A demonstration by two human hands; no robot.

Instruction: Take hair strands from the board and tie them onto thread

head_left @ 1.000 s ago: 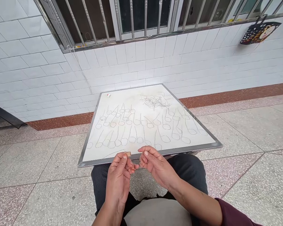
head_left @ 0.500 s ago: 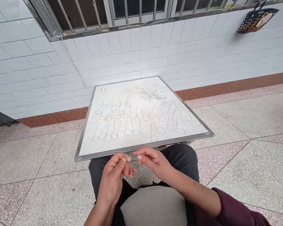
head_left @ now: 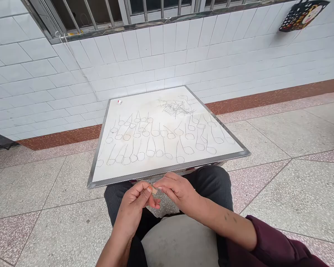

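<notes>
A small tan piece (head_left: 154, 190) sits just in front of the near edge of the tabletop, above the gap between the person's knees. The left hand (head_left: 134, 208) pinches it between thumb and forefinger, the other fingers loosely curled. A thin wire (head_left: 145, 181) runs at those fingertips (it is so fine that its ends are hard to follow). The right hand (head_left: 180, 191) comes in from the other side with its thumb and forefinger nearly together, right at the tan piece; whether they grip the wire cannot be told.

Beyond the hands, the white tabletop (head_left: 143, 104) with its grey metal rim carries many looped wires (head_left: 155, 134), each a round loop with thin tails, laid in uneven rows. Farther back and to the right lies a tangled heap of loose wires (head_left: 178, 108), and a tiny red-and-white object (head_left: 119, 102) rests near the far left corner.

The far side of the tabletop is near a white tiled wall (head_left: 156, 66) with a brown band along its base. Metal window bars (head_left: 108, 11) cross the top, and a dark patterned basket (head_left: 302, 16) hangs at upper right.
</notes>
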